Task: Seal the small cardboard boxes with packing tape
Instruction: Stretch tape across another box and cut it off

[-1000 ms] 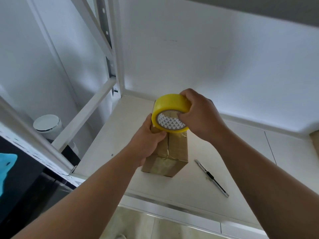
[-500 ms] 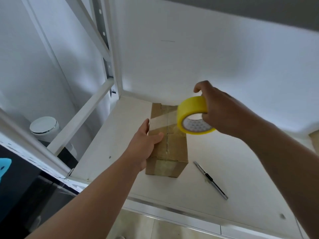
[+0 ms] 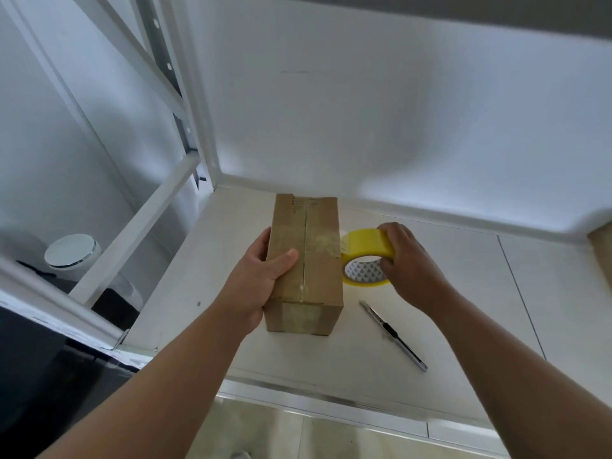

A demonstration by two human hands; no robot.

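Cardboard box (image 3: 318, 260) on white shelf (image 3: 463, 309), flaps closed along centre seam, contents hidden. Left hand (image 3: 258, 286) grips box's left side, thumb curled over top. Right of thumb: tape roll (image 3: 364, 248) touching box's right top edge, right hand (image 3: 410, 270) fingers clamped round roll. Utility knife (image 3: 392, 336) nearer shelf's front edge than right fingers, apart from box.

Both my forearms (image 3: 172, 372) run bare all the way down to my left grip (image 3: 261, 276) and my right grip (image 3: 410, 270).
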